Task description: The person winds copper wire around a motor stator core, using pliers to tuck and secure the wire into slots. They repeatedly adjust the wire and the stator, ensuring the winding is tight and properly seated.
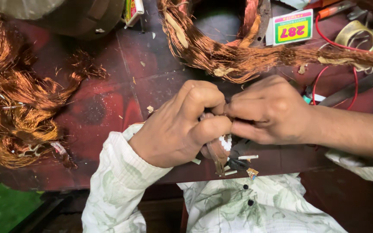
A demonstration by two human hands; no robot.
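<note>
— Dark red bench under me, copper coil at twelve o'clock. How far along?

— Midway, I'd judge. My left hand and right hand both pinch tight on a small wire bundle at centre; sleeved ends dangle at six o'clock.

— And the joint itself?

— Hidden behind my fingers; can't tell.

The left hand and right hand press together and hide most of the small part pinched between them (its shape cannot be told). At nine o'clock, the copper wire runs off the edge.
</note>
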